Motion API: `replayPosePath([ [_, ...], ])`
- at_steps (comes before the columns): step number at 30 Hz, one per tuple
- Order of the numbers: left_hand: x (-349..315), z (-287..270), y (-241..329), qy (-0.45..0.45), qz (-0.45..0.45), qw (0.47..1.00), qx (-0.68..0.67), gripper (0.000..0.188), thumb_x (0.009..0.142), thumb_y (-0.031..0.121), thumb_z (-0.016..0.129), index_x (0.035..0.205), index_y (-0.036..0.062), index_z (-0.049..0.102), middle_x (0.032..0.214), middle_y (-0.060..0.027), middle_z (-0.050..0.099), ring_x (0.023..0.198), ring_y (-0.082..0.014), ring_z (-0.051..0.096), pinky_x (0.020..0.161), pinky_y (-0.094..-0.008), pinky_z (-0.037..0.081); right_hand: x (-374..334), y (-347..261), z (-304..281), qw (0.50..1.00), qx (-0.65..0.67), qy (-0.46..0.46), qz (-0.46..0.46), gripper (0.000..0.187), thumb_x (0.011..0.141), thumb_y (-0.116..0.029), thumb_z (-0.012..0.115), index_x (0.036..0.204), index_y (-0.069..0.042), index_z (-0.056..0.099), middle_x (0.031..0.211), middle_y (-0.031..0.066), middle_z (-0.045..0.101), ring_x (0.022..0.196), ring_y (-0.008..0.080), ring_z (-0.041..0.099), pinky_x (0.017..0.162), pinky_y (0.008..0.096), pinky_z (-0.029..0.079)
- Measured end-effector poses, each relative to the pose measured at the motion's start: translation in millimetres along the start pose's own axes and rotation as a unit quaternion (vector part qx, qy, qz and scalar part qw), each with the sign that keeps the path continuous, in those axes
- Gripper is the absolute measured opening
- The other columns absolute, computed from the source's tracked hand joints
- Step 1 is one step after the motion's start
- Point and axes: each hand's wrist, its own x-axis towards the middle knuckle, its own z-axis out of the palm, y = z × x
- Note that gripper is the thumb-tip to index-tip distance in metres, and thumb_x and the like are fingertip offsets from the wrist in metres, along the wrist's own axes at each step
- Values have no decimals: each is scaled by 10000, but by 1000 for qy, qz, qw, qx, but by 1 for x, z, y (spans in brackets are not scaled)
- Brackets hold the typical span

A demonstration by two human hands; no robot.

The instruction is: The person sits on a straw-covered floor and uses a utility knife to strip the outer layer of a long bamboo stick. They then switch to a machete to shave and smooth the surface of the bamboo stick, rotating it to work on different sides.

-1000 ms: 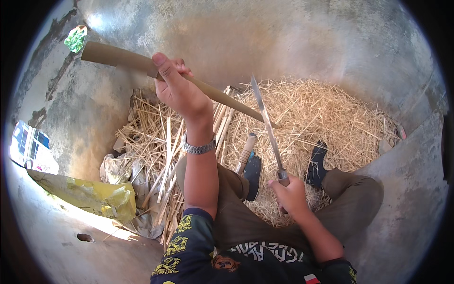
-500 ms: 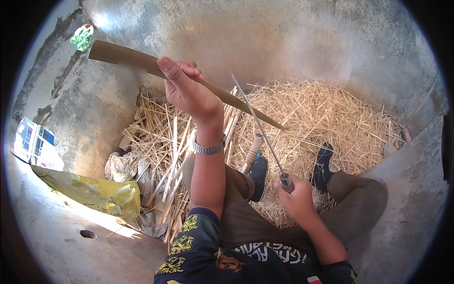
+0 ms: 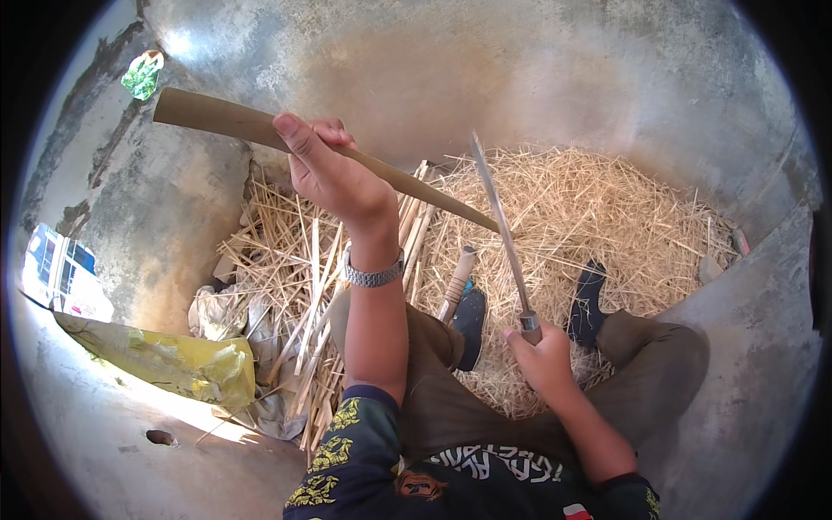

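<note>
My left hand point(image 3: 334, 173) is raised and closed around a long, flat bamboo strip point(image 3: 221, 120). The strip slants from upper left down to the right, where its narrow end hangs over the shavings. Lower right, my right hand point(image 3: 543, 357) grips the handle of a long knife point(image 3: 504, 230). Its blade points up and away from me and passes close to the strip's lower end; whether they touch I cannot tell. A ringed wooden piece like a tool handle point(image 3: 458, 282) stands beside my dark-covered left foot point(image 3: 471, 325).
A heap of pale shavings point(image 3: 598, 195) lies against the grey wall point(image 3: 520, 69). Several split sticks point(image 3: 316, 269) are piled on the left, beside a yellow plastic sheet point(image 3: 186, 364). My other dark-covered foot point(image 3: 589, 295) rests at the heap's near edge. A wall opening point(image 3: 69, 269) is far left.
The knife's blade has swung, its tip moving right and its flat side now showing more. My left hand and the bamboo strip have shifted slightly left and down.
</note>
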Motion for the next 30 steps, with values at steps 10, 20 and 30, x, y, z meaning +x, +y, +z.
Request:
replayPosePath([
  [10, -6, 7, 0, -9, -2, 1000, -1, 512, 1015, 581, 554, 778, 139, 448, 722, 3, 449, 706, -106, 463, 646, -249, 388, -5, -2, -4, 995, -77, -15, -66, 228, 905, -168, 715, 811, 16, 618, 591, 30, 543, 551, 105, 483, 539, 321, 417],
  [20, -1, 7, -2, -2, 15, 1000, 8, 512, 1005, 591, 564, 791, 142, 444, 717, 12, 436, 721, -109, 467, 660, -261, 399, -12, -18, -6, 992, -68, -20, -100, 225, 900, -175, 715, 824, 17, 627, 591, 58, 568, 535, 121, 480, 540, 335, 423],
  [30, 3, 5, 0, 9, -23, 999, -26, 489, 1010, 600, 544, 856, 154, 418, 742, 22, 434, 722, -102, 455, 659, -254, 380, -10, -22, -17, 997, -31, -21, -62, 281, 887, -210, 727, 772, 11, 597, 596, 45, 541, 562, 112, 473, 559, 336, 423],
])
